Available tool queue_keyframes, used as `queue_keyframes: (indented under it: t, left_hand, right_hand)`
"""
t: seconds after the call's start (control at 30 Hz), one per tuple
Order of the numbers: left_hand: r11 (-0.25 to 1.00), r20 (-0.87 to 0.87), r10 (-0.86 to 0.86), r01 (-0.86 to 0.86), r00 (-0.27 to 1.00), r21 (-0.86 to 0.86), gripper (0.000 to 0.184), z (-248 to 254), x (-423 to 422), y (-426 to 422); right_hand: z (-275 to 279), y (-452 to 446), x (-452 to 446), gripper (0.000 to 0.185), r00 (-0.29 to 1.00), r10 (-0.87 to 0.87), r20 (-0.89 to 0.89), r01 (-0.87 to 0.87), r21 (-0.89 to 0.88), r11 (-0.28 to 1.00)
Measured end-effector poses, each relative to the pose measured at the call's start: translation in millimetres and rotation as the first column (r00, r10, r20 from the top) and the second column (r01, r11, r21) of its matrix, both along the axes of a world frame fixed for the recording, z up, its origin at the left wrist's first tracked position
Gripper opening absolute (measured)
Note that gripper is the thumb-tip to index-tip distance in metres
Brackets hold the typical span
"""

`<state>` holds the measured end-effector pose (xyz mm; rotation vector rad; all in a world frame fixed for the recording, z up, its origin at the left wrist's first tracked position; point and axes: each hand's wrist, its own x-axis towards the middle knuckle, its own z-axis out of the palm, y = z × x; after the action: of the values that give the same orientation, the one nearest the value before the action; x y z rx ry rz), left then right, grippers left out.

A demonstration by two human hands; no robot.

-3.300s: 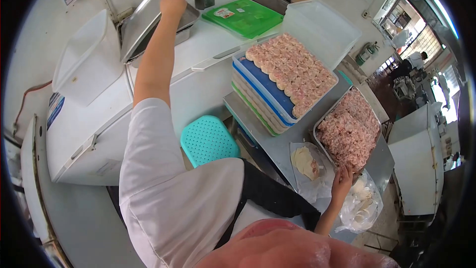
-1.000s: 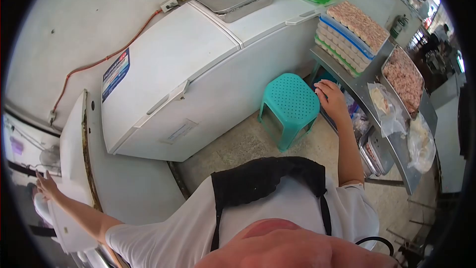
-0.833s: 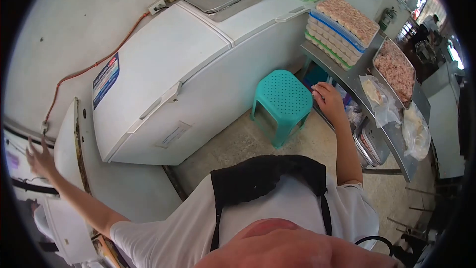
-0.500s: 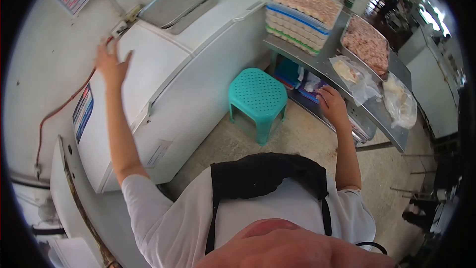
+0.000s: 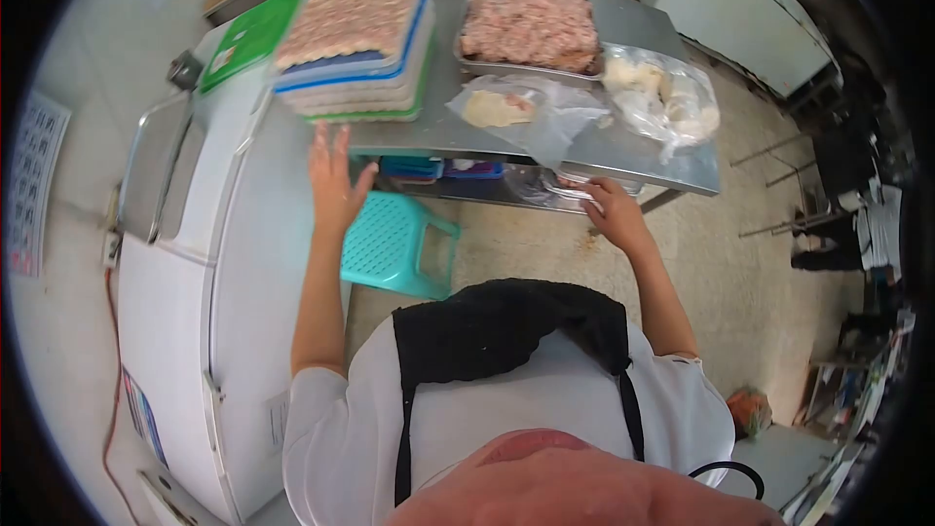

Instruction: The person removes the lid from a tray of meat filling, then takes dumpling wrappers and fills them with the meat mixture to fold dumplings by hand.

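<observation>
The left hand, fingers spread, empty, has translucent stacked plastic boxes just ahead, near-left on the grey metal desk; the right hand half-curls, contents unclear.

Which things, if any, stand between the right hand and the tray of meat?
Two things: the front edge of the table, and a piece of clear plastic lying just in front of the tray of meat. The right hand is on the near side of both.
</observation>
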<state>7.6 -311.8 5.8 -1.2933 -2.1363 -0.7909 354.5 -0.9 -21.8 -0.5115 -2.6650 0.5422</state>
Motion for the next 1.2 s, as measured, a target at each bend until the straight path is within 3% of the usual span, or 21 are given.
queue_keyframes:
  t: [0.1,0.17,0.27,0.33,0.4,0.43,0.47,0.5,0.53,0.6,0.67,0.73,0.77,0.83,0.87,0.93,1.03,1.07,1.17,1.2]
  left_hand:
    - [0.991,0.144,-0.116,0.125,0.983,-0.054,0.068,-32.9,39.0,62.6]
    - [0.935,0.356,-0.288,0.341,0.889,-0.095,0.052,-49.1,55.3,91.3]
    - [0.910,0.428,-0.322,0.401,0.845,-0.107,0.039,-61.8,60.2,114.7]
    - [0.942,0.397,-0.293,0.333,0.870,-0.034,0.034,-61.4,46.9,116.3]
    - [0.998,0.093,-0.020,0.014,0.995,0.065,0.035,-48.6,-10.8,93.8]
    - [0.983,0.009,0.065,-0.066,0.998,0.174,0.036,-31.7,-33.9,74.8]
    - [0.924,-0.015,0.298,-0.284,0.955,0.257,0.036,-24.5,-56.2,51.6]
    - [0.869,-0.102,0.422,-0.370,0.901,0.329,0.036,-5.0,-76.5,25.5]
    - [0.771,-0.055,0.501,-0.417,0.863,0.482,0.037,-0.1,-101.9,-4.8]
    - [0.444,0.198,0.697,-0.632,0.689,0.635,0.039,17.1,-130.1,-62.9]
    - [0.176,0.284,0.683,-0.528,0.673,0.831,0.047,20.2,-167.6,-135.7]
    - [-0.145,0.490,0.728,-0.591,0.480,0.793,0.061,11.1,-207.9,-215.3]
    - [-0.155,0.492,0.728,-0.584,0.478,0.797,0.061,12.3,-224.0,-244.3]
    - [-0.441,0.758,0.532,-0.640,0.378,0.629,0.071,14.1,-247.7,-283.8]
    - [-0.438,0.756,0.532,-0.640,0.381,0.631,0.071,16.8,-254.0,-291.0]
    - [-0.465,0.771,0.205,-0.633,0.603,0.619,0.074,27.1,-269.3,-300.7]
    - [-0.371,0.715,0.106,-0.639,0.691,0.673,0.074,17.8,-301.2,-331.7]
    - [-0.354,0.714,0.094,-0.647,0.693,0.675,0.074,5.2,-313.6,-352.0]
    - [-0.259,0.607,0.368,-0.550,0.704,0.794,0.039,-32.2,-351.1,-402.2]
    - [-0.359,0.617,0.308,-0.512,0.724,0.781,0.033,-26.9,-351.9,-394.4]
  right_hand:
    - [-15.9,20.9,0.3,0.023,0.999,0.027,0.026,-0.028,0.008,1.000]
    - [-18.3,30.4,-1.9,0.023,0.998,0.060,0.012,-0.060,0.000,0.998]
    - [-18.5,39.5,-7.8,0.022,0.999,0.040,-0.002,-0.040,-0.042,0.998]
    - [-19.8,46.3,-13.1,0.022,0.999,0.035,-0.009,-0.036,-0.066,0.997]
    - [-22.2,54.6,-21.2,0.020,1.000,0.018,-0.026,-0.020,-0.092,0.996]
    - [-20.4,55.9,-22.5,0.020,1.000,0.015,-0.017,-0.017,-0.094,0.995]
    - [-16.8,57.1,-24.1,0.020,1.000,0.001,-0.017,-0.003,-0.090,0.996]
    - [-12.3,58.5,-27.2,0.020,1.000,-0.008,-0.018,0.006,-0.082,0.997]
    - [-6.8,60.2,-30.3,0.020,1.000,0.008,-0.011,-0.008,-0.079,0.997]
    - [1.8,64.7,-36.8,0.020,0.997,-0.077,-0.022,0.075,-0.093,0.993]
    - [-0.6,73.9,-45.4,0.019,0.995,-0.084,-0.057,0.080,-0.065,0.995]
    - [1.8,86.6,-59.5,0.019,0.987,-0.118,-0.106,0.115,-0.034,0.993]
    - [4.6,92.2,-66.9,0.019,0.985,-0.143,-0.097,0.143,-0.014,0.990]
    - [11.7,95.5,-86.2,0.019,0.980,-0.175,-0.093,0.176,0.006,0.984]
    - [18.5,97.6,-98.7,0.018,0.975,-0.176,-0.137,0.182,0.030,0.983]
    - [31.6,99.0,-122.1,0.018,0.965,-0.169,-0.202,0.189,0.086,0.978]
    - [45.1,100.1,-153.2,0.018,0.961,-0.124,-0.246,0.159,0.128,0.979]
    - [48.8,101.3,-162.0,0.018,0.958,-0.146,-0.245,0.180,0.123,0.976]
    - [55.8,115.3,-183.6,0.019,0.948,-0.096,-0.303,0.168,0.221,0.961]
    - [57.1,123.4,-188.6,0.019,0.947,-0.095,-0.306,0.176,0.251,0.952]
